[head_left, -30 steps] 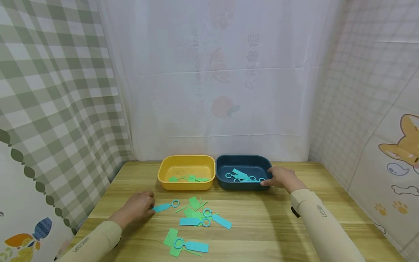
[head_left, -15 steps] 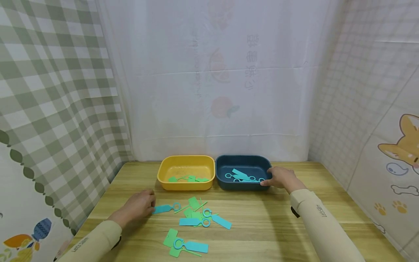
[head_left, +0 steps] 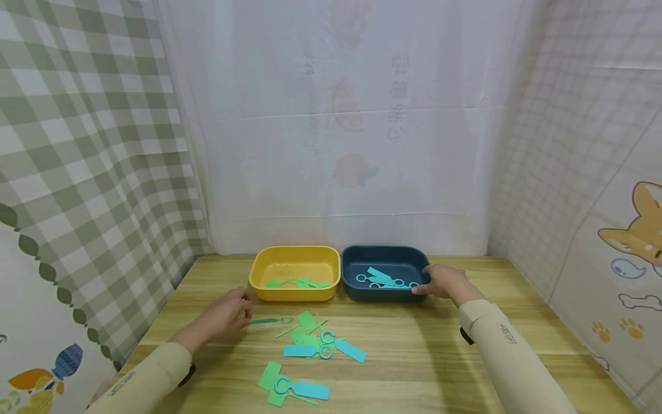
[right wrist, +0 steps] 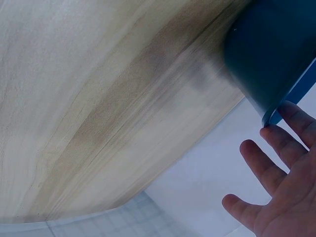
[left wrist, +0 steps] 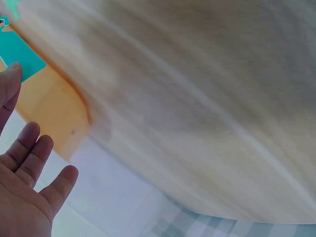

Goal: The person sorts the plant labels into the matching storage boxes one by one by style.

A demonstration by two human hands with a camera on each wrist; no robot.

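My left hand [head_left: 224,316] pinches the flat end of a turquoise plastic tag [left wrist: 20,55] with a ring at its other end. In the head view that tag shows almost edge-on, in front of the yellow bin [head_left: 296,294]. The left hand's other fingers spread apart in the left wrist view. My right hand [head_left: 446,282] rests at the right front corner of the navy bin [head_left: 385,294]. Its fairly straight fingers touch the bin's rim in the right wrist view, with two fingers stretched out away from it. The thumb lies at the front rim.
Several turquoise tags [head_left: 380,277] lie in the navy bin, and green tags [head_left: 303,282] in the yellow one. On the wooden table [head_left: 403,356] are more turquoise tags [head_left: 312,390] and green tags [head_left: 269,375], partly overlapping. Cloth [head_left: 336,195] hangs behind the bins.
My left hand has lifted the turquoise tag and moved slightly right and towards the yellow bin, turning the tag nearly edge-on. The right hand stays at the navy bin.
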